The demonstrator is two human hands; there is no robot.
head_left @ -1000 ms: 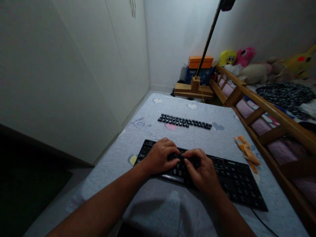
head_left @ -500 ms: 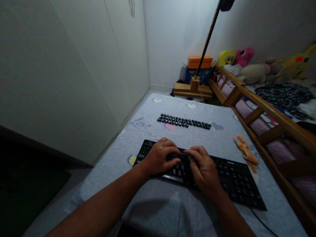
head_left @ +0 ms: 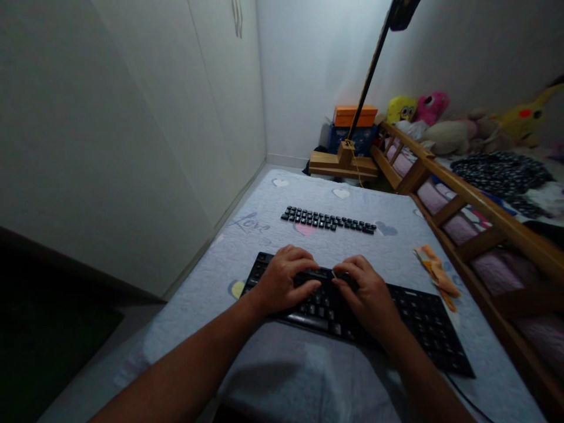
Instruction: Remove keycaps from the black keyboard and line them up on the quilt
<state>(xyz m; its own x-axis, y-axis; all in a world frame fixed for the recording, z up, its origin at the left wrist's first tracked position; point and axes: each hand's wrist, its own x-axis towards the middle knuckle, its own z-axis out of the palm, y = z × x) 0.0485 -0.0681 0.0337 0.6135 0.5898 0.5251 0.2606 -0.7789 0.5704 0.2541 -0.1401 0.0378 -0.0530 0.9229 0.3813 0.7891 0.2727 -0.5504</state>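
A black keyboard (head_left: pixel 429 323) lies at a slant across the bed sheet in front of me. My left hand (head_left: pixel 291 277) rests on its upper left part, thumb and index finger apart over the keys. Over the upper middle, my right hand (head_left: pixel 362 286) is closed in a pinch. A thin, pale-tipped piece (head_left: pixel 334 274) shows at its fingertips; its kind is too small to make out. Beyond the keyboard, loose black keycaps (head_left: pixel 315 220) lie in rows on the sheet. My hands hide part of the keys between them.
An orange cloth (head_left: pixel 436 270) with a thin tool beside it lies right of the keyboard. A wooden bed rail (head_left: pixel 480 202) runs along the right, a white cabinet (head_left: pixel 176 117) along the left. The keyboard's cable (head_left: pixel 469 399) trails off at lower right. A lamp stand (head_left: pixel 346 155) stands beyond the bed.
My right hand has shifted slightly up, and the pale tip at its fingers now shows more clearly. My left hand stays in place. The view has tilted a little.
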